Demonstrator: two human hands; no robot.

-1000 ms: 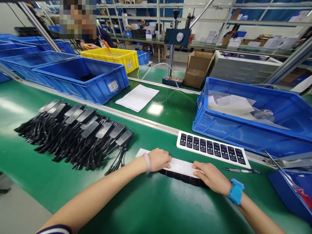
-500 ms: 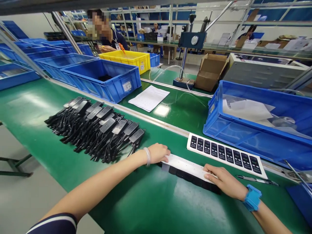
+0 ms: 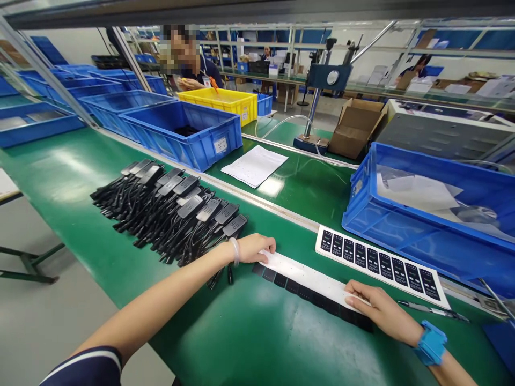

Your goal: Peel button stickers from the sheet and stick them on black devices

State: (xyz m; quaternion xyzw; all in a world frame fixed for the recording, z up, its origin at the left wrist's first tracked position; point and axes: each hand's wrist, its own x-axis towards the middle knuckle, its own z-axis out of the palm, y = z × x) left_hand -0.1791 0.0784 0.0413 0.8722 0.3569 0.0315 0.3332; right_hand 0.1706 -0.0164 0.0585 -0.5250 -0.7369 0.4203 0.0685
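A white label backing strip (image 3: 308,275) is stretched between my hands above the green table, with a row of dark labels (image 3: 298,289) showing along its near edge. My left hand (image 3: 255,249) pinches the strip's left end between thumb and fingers. At the right end, my right hand (image 3: 374,306) grips it the same way. Just beyond the strip lies a white sheet of black printed labels (image 3: 378,261). A pen (image 3: 432,310) rests near my right hand. Left of my left hand is a pile of black cabled devices (image 3: 181,209).
Blue bins stand at the back left (image 3: 185,134) and right (image 3: 426,214), the right one holding papers and plastic. White papers (image 3: 255,165) lie between them. Behind are a yellow crate (image 3: 221,104), a stand (image 3: 311,142) and a cardboard box (image 3: 356,128). A co-worker (image 3: 201,72) is across the table.
My hands have drawn slightly farther apart, and more of the strip and its dark labels shows at the left. The whole view has shifted a little. Both hands keep their grip.
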